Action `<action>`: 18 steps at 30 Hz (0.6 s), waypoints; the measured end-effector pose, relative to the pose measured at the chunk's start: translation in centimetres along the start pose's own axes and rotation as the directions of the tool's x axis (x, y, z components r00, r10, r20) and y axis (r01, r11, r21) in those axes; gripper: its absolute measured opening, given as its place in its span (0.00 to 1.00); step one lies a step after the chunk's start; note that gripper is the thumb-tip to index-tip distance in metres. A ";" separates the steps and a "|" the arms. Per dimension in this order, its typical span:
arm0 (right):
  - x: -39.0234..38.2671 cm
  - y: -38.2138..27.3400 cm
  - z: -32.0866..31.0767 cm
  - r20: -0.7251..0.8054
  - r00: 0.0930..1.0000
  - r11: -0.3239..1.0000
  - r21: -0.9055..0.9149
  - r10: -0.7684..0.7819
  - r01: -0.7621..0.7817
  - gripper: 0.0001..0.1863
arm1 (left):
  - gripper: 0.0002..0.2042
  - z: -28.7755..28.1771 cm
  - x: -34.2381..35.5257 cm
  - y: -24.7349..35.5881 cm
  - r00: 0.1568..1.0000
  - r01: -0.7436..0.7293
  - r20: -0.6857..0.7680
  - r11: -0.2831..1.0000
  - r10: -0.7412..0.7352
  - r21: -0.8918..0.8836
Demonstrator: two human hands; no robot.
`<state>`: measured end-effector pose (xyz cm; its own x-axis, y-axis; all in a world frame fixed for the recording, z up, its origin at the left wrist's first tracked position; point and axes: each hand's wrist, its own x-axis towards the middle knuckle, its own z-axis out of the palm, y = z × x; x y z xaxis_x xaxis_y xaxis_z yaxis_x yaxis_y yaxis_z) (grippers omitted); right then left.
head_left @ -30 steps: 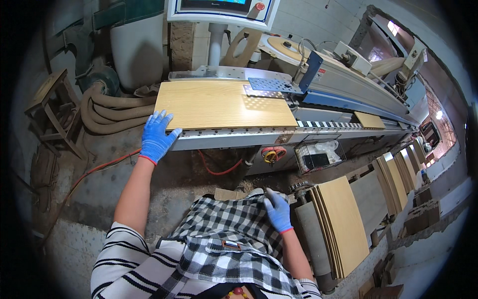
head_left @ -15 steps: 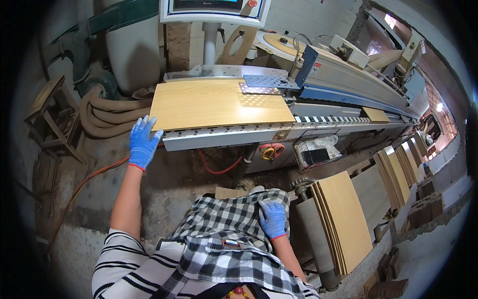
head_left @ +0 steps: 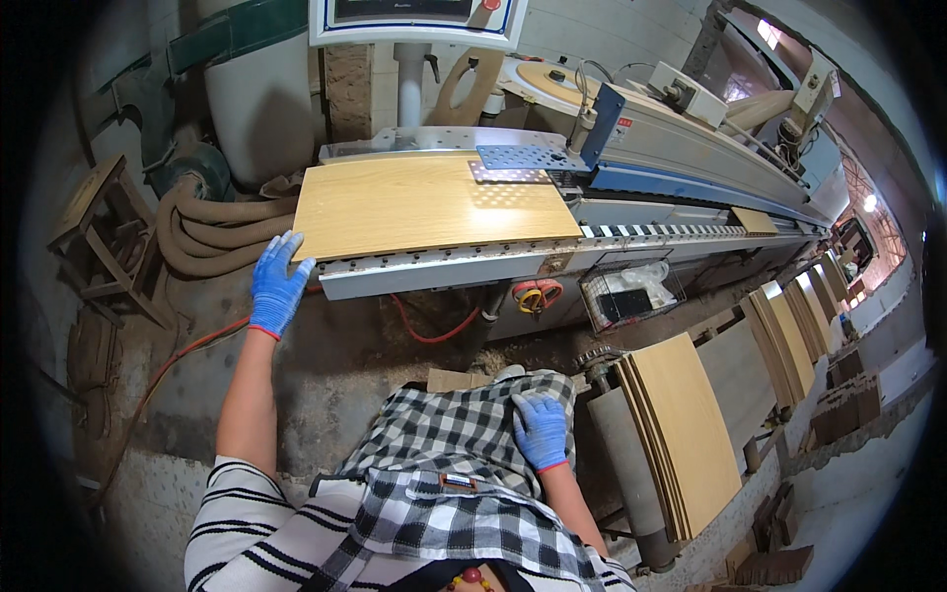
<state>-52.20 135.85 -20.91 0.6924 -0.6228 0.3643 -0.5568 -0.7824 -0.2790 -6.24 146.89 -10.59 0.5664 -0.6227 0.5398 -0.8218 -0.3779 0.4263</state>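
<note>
My left hand [head_left: 280,288] in a blue glove has its fingers spread at the near left corner of a light wood-grain board [head_left: 404,207]. The board lies on the bed of a long grey machine [head_left: 414,282], its back right part under a perforated blue plate [head_left: 523,156]. A smaller piece of board [head_left: 754,222] sits farther right on the machine's track. My right hand [head_left: 541,430], also blue-gloved, rests with loose fingers on the black-and-white checked apron [head_left: 414,434] over my lap.
Stacks of boards [head_left: 681,424] lie on a roller conveyor [head_left: 626,474] at the right. Ribbed hoses [head_left: 182,232] and a wooden stool [head_left: 104,227] stand at the left. A control panel [head_left: 414,22] is above; a wire basket [head_left: 631,306] and red hose [head_left: 424,335] are below the machine.
My left hand and the board have shifted a little to the left in view. My right hand, curled at the apron's edge earlier, now lies flatter on the cloth.
</note>
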 end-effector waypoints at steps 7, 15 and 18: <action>0.0 -0.1 -0.1 -0.003 1.000 1.000 0.001 0.009 -0.009 0.16 | 0.23 0.8 0.6 2.2 1.000 -0.020 0.003 1.000 0.020 0.013; 0.2 0.5 -0.7 -0.231 0.957 0.960 0.255 0.174 -0.113 0.12 | 0.24 4.3 1.6 6.7 0.981 -0.185 -0.032 0.974 0.191 0.131; -0.4 3.1 -0.2 -0.357 0.831 0.881 0.371 0.426 -0.292 0.13 | 0.24 5.3 1.9 8.7 0.970 -0.242 -0.011 0.965 0.245 0.105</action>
<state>-54.30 133.69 -21.73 0.1748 -0.8476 0.5011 -0.5232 -0.5111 -0.6819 -12.63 138.75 -9.71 0.3487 -0.6890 0.6353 -0.9363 -0.2853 0.2045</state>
